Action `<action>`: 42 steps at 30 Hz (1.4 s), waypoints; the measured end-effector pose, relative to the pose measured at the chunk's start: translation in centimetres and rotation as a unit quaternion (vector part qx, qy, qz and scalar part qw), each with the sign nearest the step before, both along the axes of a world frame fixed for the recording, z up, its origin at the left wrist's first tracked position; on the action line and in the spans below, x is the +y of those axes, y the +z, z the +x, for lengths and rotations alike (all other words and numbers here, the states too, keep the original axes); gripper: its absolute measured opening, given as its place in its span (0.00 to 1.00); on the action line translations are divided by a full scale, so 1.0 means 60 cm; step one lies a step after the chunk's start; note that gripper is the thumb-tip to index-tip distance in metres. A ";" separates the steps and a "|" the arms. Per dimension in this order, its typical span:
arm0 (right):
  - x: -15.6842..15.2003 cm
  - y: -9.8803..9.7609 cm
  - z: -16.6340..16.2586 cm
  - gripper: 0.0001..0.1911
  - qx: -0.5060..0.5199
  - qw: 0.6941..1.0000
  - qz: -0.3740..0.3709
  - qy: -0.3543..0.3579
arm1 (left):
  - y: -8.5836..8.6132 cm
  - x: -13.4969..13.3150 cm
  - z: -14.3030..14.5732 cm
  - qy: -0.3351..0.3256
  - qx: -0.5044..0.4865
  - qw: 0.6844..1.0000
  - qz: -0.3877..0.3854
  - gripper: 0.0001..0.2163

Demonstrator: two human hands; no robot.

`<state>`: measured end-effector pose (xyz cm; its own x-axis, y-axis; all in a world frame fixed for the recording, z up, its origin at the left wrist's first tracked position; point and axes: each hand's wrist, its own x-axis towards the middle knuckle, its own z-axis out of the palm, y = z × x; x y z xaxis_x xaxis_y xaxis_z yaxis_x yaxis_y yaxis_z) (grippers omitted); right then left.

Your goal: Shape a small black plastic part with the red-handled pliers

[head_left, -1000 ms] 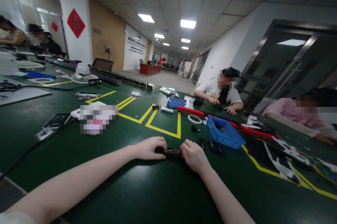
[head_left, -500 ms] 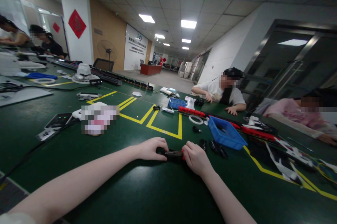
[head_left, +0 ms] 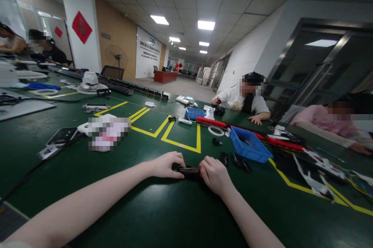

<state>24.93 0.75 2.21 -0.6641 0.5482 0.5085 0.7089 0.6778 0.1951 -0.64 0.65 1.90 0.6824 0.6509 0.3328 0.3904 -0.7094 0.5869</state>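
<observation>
On the green table (head_left: 140, 217), the larger blue bin (head_left: 253, 153) at right holds some dark thing (head_left: 243, 139); inside the smaller blue bin (head_left: 194, 115), farther, I cannot tell. Near the centre, the right hand (head_left: 215, 174) grips red-handled pliers (head_left: 190, 170), seemingly working at the small black part (head_left: 176, 167) pinched by the left hand (head_left: 165, 164); the next move calls, I think, for steadiness.

Dark pliers (head_left: 190, 170), red at their partly hidden handle end, point roughly level toward the left edge of the green table (head_left: 151, 217), nose at a small, mostly covered black part (head_left: 175, 167), both toward the near edge.
</observation>
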 end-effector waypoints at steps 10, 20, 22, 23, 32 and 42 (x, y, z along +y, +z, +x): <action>0.012 0.000 0.011 0.18 0.004 1.000 0.009 -0.008 | -0.002 -0.001 0.001 -0.003 -0.011 1.000 -0.015 0.09; 0.011 0.003 0.013 0.16 0.012 1.000 0.007 -0.004 | -0.004 0.001 0.000 0.000 -0.016 1.000 -0.013 0.09; 0.011 0.003 0.013 0.16 0.011 1.000 0.006 -0.005 | -0.005 0.001 0.001 0.001 -0.020 1.000 -0.012 0.09; 0.010 0.004 0.013 0.16 0.010 1.000 0.006 -0.006 | -0.005 0.001 0.001 0.001 -0.021 1.000 -0.012 0.09; 0.014 0.001 0.010 0.17 -0.008 1.000 -0.001 -0.004 | -0.006 0.006 -0.003 -0.003 -0.022 0.999 -0.031 0.09; 0.010 0.004 0.009 0.17 -0.013 1.000 -0.005 -0.003 | -0.002 0.003 -0.003 -0.016 -0.028 0.999 -0.036 0.09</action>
